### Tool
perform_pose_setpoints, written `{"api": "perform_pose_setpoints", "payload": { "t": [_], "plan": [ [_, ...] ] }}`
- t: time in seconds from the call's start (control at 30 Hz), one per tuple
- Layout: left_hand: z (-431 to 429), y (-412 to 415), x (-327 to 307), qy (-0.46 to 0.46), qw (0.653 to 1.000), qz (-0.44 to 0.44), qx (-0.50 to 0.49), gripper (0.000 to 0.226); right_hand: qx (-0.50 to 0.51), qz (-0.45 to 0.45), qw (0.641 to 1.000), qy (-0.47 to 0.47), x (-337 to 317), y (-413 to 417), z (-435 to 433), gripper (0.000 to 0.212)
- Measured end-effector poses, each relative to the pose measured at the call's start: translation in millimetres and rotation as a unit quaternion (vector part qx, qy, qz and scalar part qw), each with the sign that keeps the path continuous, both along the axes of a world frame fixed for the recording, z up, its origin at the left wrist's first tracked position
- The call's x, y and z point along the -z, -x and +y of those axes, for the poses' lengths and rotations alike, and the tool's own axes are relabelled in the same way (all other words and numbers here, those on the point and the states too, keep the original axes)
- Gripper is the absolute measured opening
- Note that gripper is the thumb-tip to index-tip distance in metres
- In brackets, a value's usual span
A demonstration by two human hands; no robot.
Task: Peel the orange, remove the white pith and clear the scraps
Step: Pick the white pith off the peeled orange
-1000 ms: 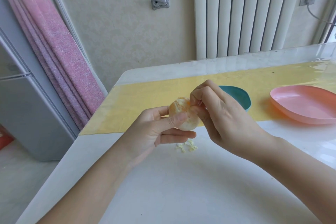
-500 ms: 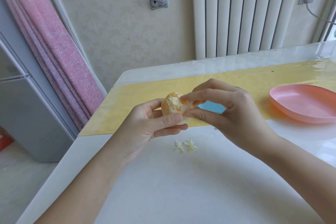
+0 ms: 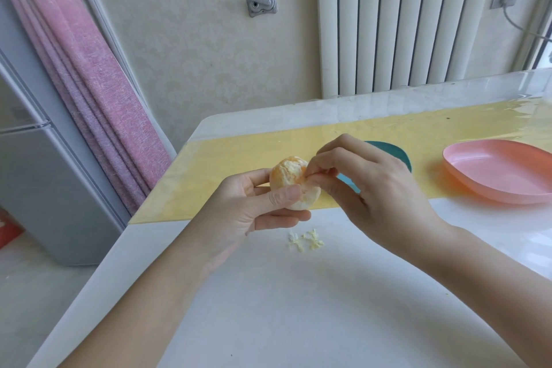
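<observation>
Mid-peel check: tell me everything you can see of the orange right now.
The orange is small, round and already out of its peel: pale orange flesh with segment lines, patched with whitish pith, thickest on its lower side. It is held above the table. The left hand grips it, thumb across its front, fingers behind and beneath. The right hand pinches at its upper right side, seemingly a pith strand.
</observation>
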State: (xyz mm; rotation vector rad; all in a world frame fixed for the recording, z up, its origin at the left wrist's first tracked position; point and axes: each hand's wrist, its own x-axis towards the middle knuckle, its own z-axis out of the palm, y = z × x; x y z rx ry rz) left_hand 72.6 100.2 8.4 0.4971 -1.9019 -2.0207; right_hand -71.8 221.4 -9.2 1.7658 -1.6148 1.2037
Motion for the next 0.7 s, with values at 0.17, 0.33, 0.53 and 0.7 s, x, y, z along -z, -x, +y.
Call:
{"api": "perform_pose_setpoints", "payload": {
  "t": [0.17,0.33,0.53,0.7],
  "plan": [
    [-0.6,0.0,0.4,-0.023,1.0,0.003,-0.002,0.037,-0.006,-0.018,1.0,-0.025,-0.3,0.0,-0.2,0.021],
    [-5.3,-1.1,-1.9,-0.041,0.999,0.019,-0.014,0.019,-0.022,-0.022,0.999,-0.04,1.1,-0.2,-1.2,0.021],
    [-14.4,-2.4,-2.5,-0.067,0.995,0.064,-0.021,0.055,-0.05,-0.032,0.996,-0.073,5.5,-2.3,-2.0,0.024],
    [-21.2,-3.7,-1.9,-0.057,0.994,0.075,-0.046,0.038,-0.057,-0.059,0.99,-0.113,9.6,-1.1,-1.9,0.009]
  ]
}}
